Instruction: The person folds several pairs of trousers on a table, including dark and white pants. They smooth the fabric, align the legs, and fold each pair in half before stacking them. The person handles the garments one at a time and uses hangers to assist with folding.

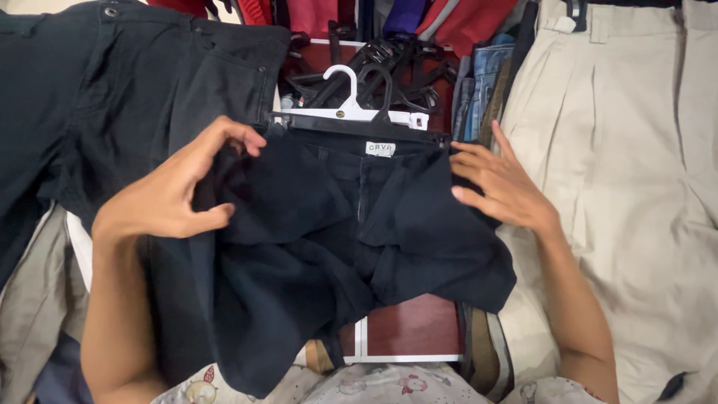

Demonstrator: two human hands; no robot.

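Your left hand (168,194) pinches the left waist corner of the dark navy shorts (336,239); thumb and fingers clenched on a fold of fabric, grip grasping the shorts. Your right hand (501,187) lies on the shorts' right waist edge, fingers spread and flat on the cloth, grip released, touching but not closed on anything.

Shorts lie in the middle of the view, waistband toward the top, legs crumpled toward you. Waistband is clipped in a black clip hanger (359,127), hook pointing away from you. A white hanger (348,105) sits just behind the black one, touching or nearly so; can't tell which.

Rel. to the shorts: black trousers (112,97) spread out to the upper left, partly under your left forearm. Beige trousers (628,187) to the right, just beside your right hand. Pile of black hangers (389,67) beyond the waistband. Folded denim (486,75) beyond the upper right corner. Red and purple garments (449,19) farther back, along the top edge. A dark red surface w/ white border (411,329) shows below the shorts' hem.
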